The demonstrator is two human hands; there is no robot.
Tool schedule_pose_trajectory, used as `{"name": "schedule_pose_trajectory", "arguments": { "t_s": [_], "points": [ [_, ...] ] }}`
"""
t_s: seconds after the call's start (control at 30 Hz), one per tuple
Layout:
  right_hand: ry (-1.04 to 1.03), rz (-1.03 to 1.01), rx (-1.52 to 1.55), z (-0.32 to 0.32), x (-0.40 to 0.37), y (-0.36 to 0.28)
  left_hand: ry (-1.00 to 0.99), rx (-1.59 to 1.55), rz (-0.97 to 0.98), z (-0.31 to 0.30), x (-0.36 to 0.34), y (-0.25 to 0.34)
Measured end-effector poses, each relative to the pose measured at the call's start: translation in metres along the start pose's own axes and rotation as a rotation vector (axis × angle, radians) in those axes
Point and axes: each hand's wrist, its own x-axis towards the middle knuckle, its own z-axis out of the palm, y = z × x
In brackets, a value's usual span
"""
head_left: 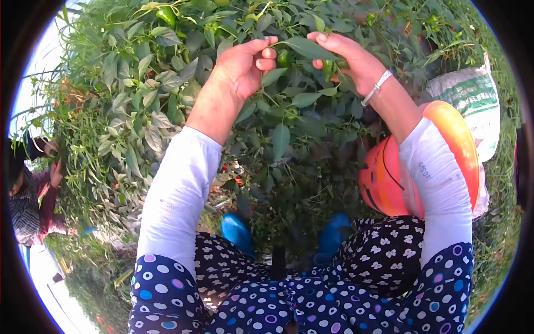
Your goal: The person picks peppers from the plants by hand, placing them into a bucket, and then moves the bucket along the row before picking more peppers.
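Both my hands are raised into a leafy pepper plant point(167, 100). My left hand point(242, 67) has its fingers curled around a small green pepper point(284, 57) hanging among the leaves. My right hand point(347, 55), with a silver bracelet at the wrist, pinches another green pepper point(328, 69) under a long leaf. More green peppers point(166, 14) hang at the top of the plant. I wear white sleeves and a dark polka-dot garment.
An orange bucket point(384, 178) hangs by my right forearm. A white and green sack point(470, 100) lies on the grass at the right. Blue boots point(236, 231) show below the plant. Another person point(33, 189) crouches at the far left edge.
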Motion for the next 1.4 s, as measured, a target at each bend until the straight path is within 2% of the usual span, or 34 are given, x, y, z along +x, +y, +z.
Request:
{"name": "schedule_pose_trajectory", "arguments": {
  "t_s": [0.07, 0.13, 0.2, 0.23, 0.27, 0.33, 0.47, 0.5, 0.53, 0.6, 0.63, 0.67, 0.73, 0.77, 0.8, 0.87, 0.93, 1.0, 1.07, 1.13, 1.17, 1.2, 1.23, 1.3, 1.33, 1.37, 1.4],
  "points": [
    [-0.176, -0.174, -0.358, -0.002, 0.035, 0.028, -0.219, 0.008, -0.015, -0.01, 0.01, -0.002],
    [-0.214, -0.167, -0.311, 0.024, 0.021, 0.009, 0.001, -0.068, 0.038, 0.004, 0.004, -0.003],
    [-0.153, -0.034, -0.446, 0.03, 0.017, 0.001, -0.035, -0.029, 0.054, 0.001, -0.002, 0.001],
    [-0.077, -0.125, -0.391, 0.031, 0.024, 0.015, -0.077, 0.013, 0.071, 0.0, -0.003, 0.001],
    [-0.08, -0.122, -0.392, 0.03, 0.026, 0.013, -0.074, 0.01, 0.071, -0.002, -0.002, 0.0],
    [-0.229, 0.027, -0.45, 0.025, 0.026, 0.01, -0.042, 0.054, 0.046, -0.007, 0.0, -0.005],
    [-0.206, 0.133, -0.699, 0.046, -0.012, -0.039, -0.055, 0.11, 0.039, 0.003, -0.005, -0.017],
    [-0.254, -0.036, -0.654, 0.032, 0.0, -0.022, -0.032, 0.089, 0.026, 0.011, -0.008, -0.018],
    [-0.251, -0.034, -0.657, 0.025, -0.004, -0.024, -0.007, 0.068, 0.015, 0.018, -0.011, -0.019],
    [-0.146, -0.024, -1.062, 0.023, -0.013, -0.034, -0.058, 0.028, -0.036, 0.027, -0.007, -0.025],
    [-0.026, -0.003, -1.173, 0.026, -0.02, -0.034, -0.056, 0.012, -0.052, 0.032, -0.007, -0.03],
    [-0.022, 0.001, -1.173, 0.025, -0.019, -0.032, -0.056, -0.004, -0.072, 0.038, -0.009, -0.036],
    [0.035, -0.154, -1.703, 0.018, -0.013, -0.026, -0.06, -0.02, -0.101, 0.046, -0.004, -0.044],
    [0.085, -0.237, -1.653, 0.02, -0.013, -0.024, -0.061, -0.046, -0.096, 0.049, -0.003, -0.045],
    [0.09, -0.236, -1.659, 0.021, -0.011, -0.027, -0.061, -0.073, -0.088, 0.052, 0.0, -0.044],
    [0.172, -0.124, -1.654, 0.026, -0.004, -0.033, -0.017, -0.106, -0.064, 0.057, 0.002, -0.043],
    [0.198, -0.112, -1.681, 0.014, 0.014, -0.028, 0.024, -0.137, -0.039, 0.059, 0.004, -0.037],
    [0.395, -0.028, -1.914, -0.013, 0.017, -0.03, -0.036, -0.099, -0.003, 0.051, 0.005, -0.028],
    [0.367, 0.029, -1.707, -0.053, 0.006, -0.041, -0.06, -0.195, -0.043, 0.036, 0.003, -0.009],
    [0.442, 0.003, -1.193, -0.067, -0.034, -0.054, -0.162, -0.202, -0.091, 0.014, -0.001, 0.004],
    [0.327, -0.019, -1.041, -0.08, -0.058, -0.064, -0.201, -0.212, -0.082, 0.007, -0.006, 0.01],
    [0.318, -0.056, -0.929, -0.083, -0.086, -0.072, -0.268, -0.285, -0.105, -0.004, -0.006, 0.017],
    [0.263, 0.057, -0.937, -0.089, -0.114, -0.085, -0.298, -0.34, -0.112, -0.015, -0.001, 0.023],
    [0.31, 0.258, -0.892, -0.087, -0.168, -0.096, -0.327, -0.393, -0.111, -0.037, 0.009, 0.034],
    [0.468, 0.143, -0.835, -0.111, -0.194, -0.076, -0.464, -0.459, -0.133, -0.046, 0.014, 0.037],
    [0.482, 0.285, -0.856, -0.132, -0.218, -0.074, -0.601, -0.527, -0.156, -0.05, 0.017, 0.038],
    [0.271, 0.601, -1.16, -0.13, -0.218, -0.091, -0.602, -0.528, -0.16, -0.049, 0.018, 0.038]
  ]
}}
